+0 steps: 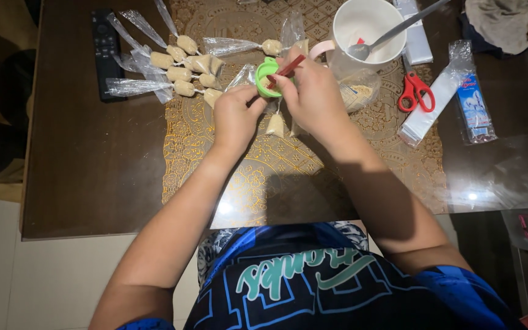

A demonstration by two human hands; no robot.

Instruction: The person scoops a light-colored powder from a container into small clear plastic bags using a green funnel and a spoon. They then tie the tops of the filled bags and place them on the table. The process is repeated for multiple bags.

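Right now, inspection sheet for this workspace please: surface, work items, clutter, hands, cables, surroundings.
Surface: dark glass-topped table with a gold patterned mat.
Work items: green funnel, red stick and a part-filled plastic bag under the funnel.
Filled bags: a cluster lies behind the left hand.
Clutter: white mug with spoon, red scissors, stack of empty bags, remote.
Hands: left hand holds the funnel; right hand grips the stick in its mouth.
Cables: nothing seen.
Surroundings: pale floor tiles, cloth at the far corner.
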